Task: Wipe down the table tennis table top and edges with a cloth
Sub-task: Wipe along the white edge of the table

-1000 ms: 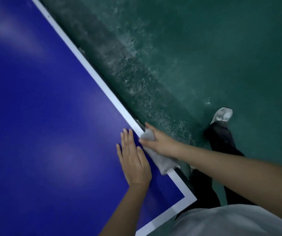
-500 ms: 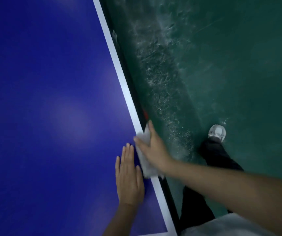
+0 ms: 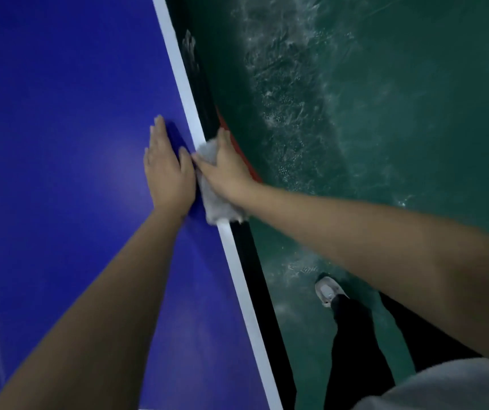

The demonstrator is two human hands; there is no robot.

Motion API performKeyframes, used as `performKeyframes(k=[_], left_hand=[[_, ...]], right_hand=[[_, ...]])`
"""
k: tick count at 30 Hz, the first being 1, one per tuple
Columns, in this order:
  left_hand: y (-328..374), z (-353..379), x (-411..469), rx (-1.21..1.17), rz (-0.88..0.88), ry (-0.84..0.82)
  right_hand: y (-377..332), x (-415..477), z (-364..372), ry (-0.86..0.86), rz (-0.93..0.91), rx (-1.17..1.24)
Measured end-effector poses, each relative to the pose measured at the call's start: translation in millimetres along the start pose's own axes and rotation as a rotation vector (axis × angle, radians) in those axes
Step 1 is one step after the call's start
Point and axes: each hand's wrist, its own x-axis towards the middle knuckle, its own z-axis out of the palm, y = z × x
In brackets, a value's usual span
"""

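The cloth [image 3: 218,199] is lying over the white line [image 3: 238,261] along the worktop [image 3: 60,143] edge. The right hand [image 3: 225,170] is pressing it there, its grip wrapping the cloth, thumb on top, fingers going over the side. Just inside the line, the left hand [image 3: 167,170] is resting flat, holding nothing. Edge wiping is seemingly under way, with much of the line beyond the cloth still waiting.

Scuffed green floor [image 3: 385,113]; 1 pale shoe [image 3: 327,290] stands on it under a black trouser leg [image 3: 352,350].
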Motion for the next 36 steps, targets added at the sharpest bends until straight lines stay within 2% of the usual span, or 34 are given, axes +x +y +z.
performKeyframes(k=[4,8,11,15,20,26,30,33,36], left_hand=[[8.2,8.9,48.3,0.076,-0.009,0.015],[5.0,9.4,79.6,0.142,-0.007,0.044],[5.6,10.6,87.9,0.135,-0.003,0.049],[5.1,10.3,87.8,0.134,-0.003,0.053],[2.9,10.2,88.6,0.166,0.009,0.043],[-3.0,13.8,91.7,0.123,-0.004,0.074],[-4.4,15.5,91.9,0.127,0.005,0.07],[-4.9,14.3,91.7,0.145,0.001,0.06],[-4.4,14.9,89.0,0.164,-0.007,0.045]], right_hand=[[-21.2,32.3,-3.6,0.074,0.043,0.03],[19.5,-38.8,4.3,0.031,0.013,0.119],[45.5,-83.9,7.4,-0.026,0.064,0.159],[49.5,-87.9,9.9,-0.057,0.081,0.118],[20.3,-40.0,6.3,-0.038,0.079,0.092],[-54.0,90.6,-19.4,-0.051,0.04,0.031],[-106.0,167.8,-40.7,-0.067,0.132,0.04],[-112.2,173.4,-41.9,-0.064,0.126,0.047],[-81.7,123.8,-31.1,-0.026,0.087,0.095]])
